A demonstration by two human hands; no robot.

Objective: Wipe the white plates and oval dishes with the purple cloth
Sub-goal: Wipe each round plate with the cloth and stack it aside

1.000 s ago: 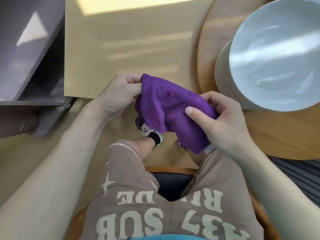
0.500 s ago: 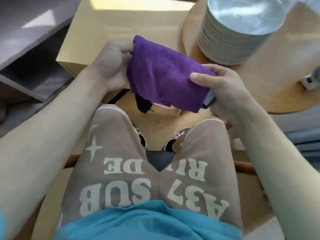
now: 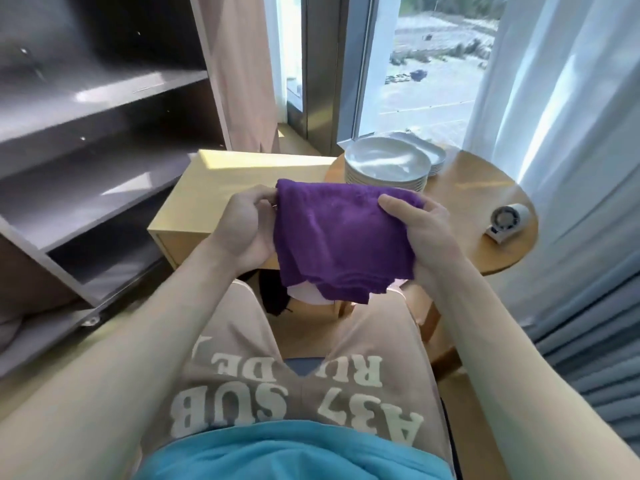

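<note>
Over the lap, both hands hold the purple cloth (image 3: 343, 237) up in front of the body, clear of the round table (image 3: 485, 188). Left hand (image 3: 246, 226) grips the cloth's upper left corner, fingers curled round the edge. Right hand (image 3: 422, 233) holds the right side, thumb flat on top, the other fingers tucked under and hidden. Cloth is folded in layers and hangs down between the hands, lower hem uneven. A pale white rim (image 3: 304, 293) peeks out under the hem, touching the cloth; mostly covered, cannot tell which dish it is or which hand carries it.

Stack of white plates (image 3: 386, 168) sits on the far left part of the table, just behind the cloth's top edge as seen from the head camera. Oval dishes (image 3: 437, 156) are stacked just beside it on the right, lower pile, partly hidden by the plates. Small white gadget (image 3: 507, 221) with a round face stands near the table's right edge, well apart from the plates.

Light wooden box (image 3: 221, 188) sits left of the table, touching or nearly touching its rim. Grey shelves (image 3: 86, 133) fill the left side. Window (image 3: 433, 64) behind the table, white curtain (image 3: 571, 98) on the right. Person is seated, beige lettered shorts (image 3: 311, 375) and blue shirt (image 3: 277, 452) at the bottom.
</note>
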